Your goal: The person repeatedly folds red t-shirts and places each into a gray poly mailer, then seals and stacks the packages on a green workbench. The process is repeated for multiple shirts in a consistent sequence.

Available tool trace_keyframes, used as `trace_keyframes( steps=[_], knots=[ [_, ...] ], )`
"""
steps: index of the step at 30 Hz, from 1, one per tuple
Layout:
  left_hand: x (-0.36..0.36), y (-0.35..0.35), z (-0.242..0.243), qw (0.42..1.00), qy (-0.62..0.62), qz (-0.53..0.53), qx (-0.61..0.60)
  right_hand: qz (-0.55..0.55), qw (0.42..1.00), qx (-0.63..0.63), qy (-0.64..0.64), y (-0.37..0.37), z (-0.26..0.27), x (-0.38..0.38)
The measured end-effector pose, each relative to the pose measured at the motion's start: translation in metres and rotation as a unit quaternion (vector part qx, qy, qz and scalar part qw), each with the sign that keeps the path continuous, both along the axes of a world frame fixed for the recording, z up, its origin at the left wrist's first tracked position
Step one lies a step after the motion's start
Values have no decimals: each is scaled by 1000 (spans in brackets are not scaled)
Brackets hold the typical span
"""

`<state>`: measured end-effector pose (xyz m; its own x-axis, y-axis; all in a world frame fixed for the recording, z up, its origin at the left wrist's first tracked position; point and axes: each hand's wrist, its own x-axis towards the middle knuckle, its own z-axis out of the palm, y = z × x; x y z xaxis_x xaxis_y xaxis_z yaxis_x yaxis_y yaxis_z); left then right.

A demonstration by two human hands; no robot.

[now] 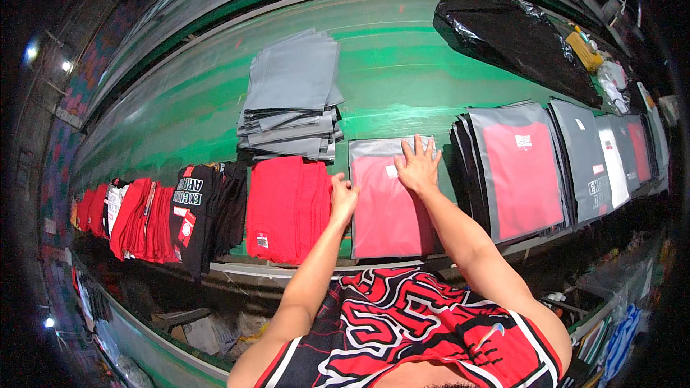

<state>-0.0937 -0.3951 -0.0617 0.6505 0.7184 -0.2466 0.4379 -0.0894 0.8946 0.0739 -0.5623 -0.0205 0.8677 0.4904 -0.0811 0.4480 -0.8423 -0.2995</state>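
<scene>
Before me on a green table lies a red folded shirt in a frosted plastic bag (385, 205). My right hand (419, 168) rests flat on its upper right part with fingers spread. At the bag's left edge is my left hand (344, 196), its fingers bent, between the bag and a stack of red folded garments (288, 210); whether it grips the bag's edge cannot be told. A pile of grey plastic bags (294, 78) lies behind the red stack. To the right stand stacks of bagged shirts, the nearest topped by a red bagged shirt (520, 172).
Black folded garments with white lettering (188, 199) and red folded garments (143, 221) line the table's left front. A large black plastic-wrapped bundle (512, 43) lies at the back right, near a yellow object (584, 53). More bagged garments (579, 156) stand at the far right.
</scene>
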Motion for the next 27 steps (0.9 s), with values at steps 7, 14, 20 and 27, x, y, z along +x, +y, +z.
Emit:
trace_keyframes(
  steps=[7, 14, 20, 27],
  knots=[
    [-54, -55, 60, 972, -121, -25, -202, 24, 986, 115, 121, -38, -10, 15],
    [-25, -73, 120, 965, 24, -220, -143, -72, 926, 347, 129, -117, -28, -44],
    [2, -81, 226, 934, -163, -306, 83, -87, 936, 337, 41, -163, -32, -105],
    [44, -119, 305, 857, -430, -270, -92, 29, 962, 270, -14, -172, -52, -124]
  ],
)
